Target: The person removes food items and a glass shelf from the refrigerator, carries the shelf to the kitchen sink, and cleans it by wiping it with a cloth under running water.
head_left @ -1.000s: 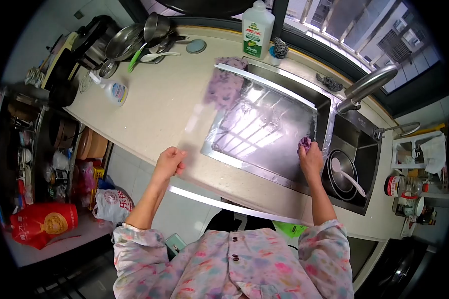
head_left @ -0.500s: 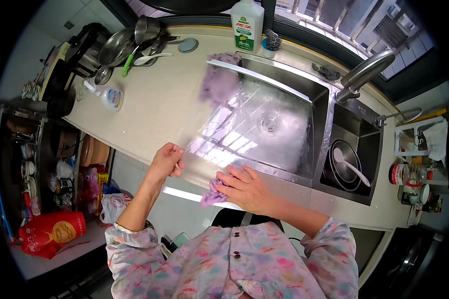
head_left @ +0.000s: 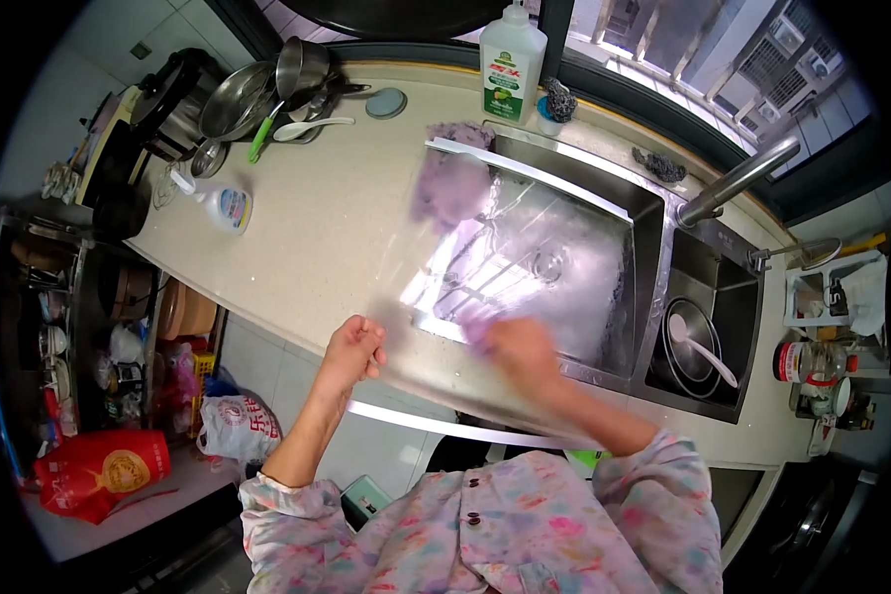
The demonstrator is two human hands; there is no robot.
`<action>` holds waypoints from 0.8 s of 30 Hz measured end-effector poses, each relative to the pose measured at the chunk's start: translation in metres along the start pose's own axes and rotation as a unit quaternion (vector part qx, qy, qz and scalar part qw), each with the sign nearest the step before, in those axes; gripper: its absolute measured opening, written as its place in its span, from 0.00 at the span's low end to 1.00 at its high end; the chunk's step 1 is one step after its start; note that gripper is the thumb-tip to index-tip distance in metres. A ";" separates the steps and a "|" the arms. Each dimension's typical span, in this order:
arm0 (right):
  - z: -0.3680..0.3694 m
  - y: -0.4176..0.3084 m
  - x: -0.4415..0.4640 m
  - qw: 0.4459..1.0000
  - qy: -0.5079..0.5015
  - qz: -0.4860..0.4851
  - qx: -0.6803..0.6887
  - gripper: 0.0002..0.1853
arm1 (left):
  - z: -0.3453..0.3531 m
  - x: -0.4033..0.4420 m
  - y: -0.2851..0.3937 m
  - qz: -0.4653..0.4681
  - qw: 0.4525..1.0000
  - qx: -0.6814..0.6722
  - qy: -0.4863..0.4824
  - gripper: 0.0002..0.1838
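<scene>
A clear glass shelf (head_left: 584, 282) with white edge strips lies slanted over the large sink and the counter edge. Its far white strip (head_left: 533, 178) crosses the basin, and the near one (head_left: 421, 420) hangs past the counter front. My left hand (head_left: 354, 348) is closed at the shelf's left side, fingers curled on its edge. My right hand (head_left: 525, 356) is smeared by motion over the near part of the glass, pressing a purple cloth (head_left: 477, 332) against it. Another purple cloth (head_left: 452, 183) lies under the far left corner of the shelf.
A white spray bottle (head_left: 226, 205) and pans (head_left: 236, 102) sit at the counter's left. Behind the sink stand a large detergent bottle (head_left: 511, 69) and steel wool (head_left: 561, 101). The faucet (head_left: 738, 183) rises by the small basin, where a pot (head_left: 691, 346) holds a pale spoon.
My right hand has moved up and right with the cloth, from the near edge onto the glass. My left hand still grips the shelf's side. The view has shifted slightly.
</scene>
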State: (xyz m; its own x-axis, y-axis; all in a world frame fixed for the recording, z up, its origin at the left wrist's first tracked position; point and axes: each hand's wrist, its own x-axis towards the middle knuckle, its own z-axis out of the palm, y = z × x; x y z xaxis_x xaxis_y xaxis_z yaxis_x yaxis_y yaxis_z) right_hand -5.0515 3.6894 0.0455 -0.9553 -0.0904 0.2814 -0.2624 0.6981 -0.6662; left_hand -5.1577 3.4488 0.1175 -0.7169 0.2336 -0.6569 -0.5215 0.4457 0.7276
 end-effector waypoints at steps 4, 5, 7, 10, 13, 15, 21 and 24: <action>0.034 -0.054 0.043 0.982 -0.001 -0.137 -0.131 0.15 | 0.000 0.004 -0.005 0.003 1.000 -0.008 0.004 0.06; 0.037 -0.041 0.062 0.967 -0.030 -0.126 -0.219 0.14 | 0.000 0.005 -0.007 -0.001 1.000 -0.008 0.001 0.06; 0.027 0.014 0.101 0.980 -0.048 0.063 -0.184 0.11 | -0.001 0.007 -0.012 -0.005 1.000 -0.014 -0.002 0.06; -0.007 0.140 0.090 0.896 0.222 0.111 -0.369 0.12 | 0.000 0.009 -0.016 -0.006 0.999 -0.030 -0.007 0.06; -0.067 0.186 0.054 0.882 0.091 0.273 -0.373 0.12 | -0.004 0.011 -0.016 -0.006 0.999 -0.039 -0.022 0.06; -0.076 0.157 0.047 0.903 0.117 0.245 -0.333 0.09 | -0.005 0.014 -0.021 0.002 0.999 -0.042 -0.030 0.06; 0.018 -0.005 0.050 0.996 0.075 -0.041 -0.016 0.12 | -0.005 0.016 -0.023 0.016 0.998 -0.051 -0.042 0.05; 0.050 -0.045 0.072 0.979 0.039 -0.126 -0.155 0.16 | -0.005 0.021 -0.033 0.028 0.996 -0.064 -0.048 0.04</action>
State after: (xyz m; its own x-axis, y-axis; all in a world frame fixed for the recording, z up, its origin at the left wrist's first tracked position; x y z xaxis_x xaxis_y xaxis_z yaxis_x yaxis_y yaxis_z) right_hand -5.1150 3.6162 0.0607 -0.8487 -0.2425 0.4700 -0.4236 0.8437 -0.3297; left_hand -5.1577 3.4347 0.0810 -0.7014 0.3398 -0.6266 -0.5420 0.3167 0.7784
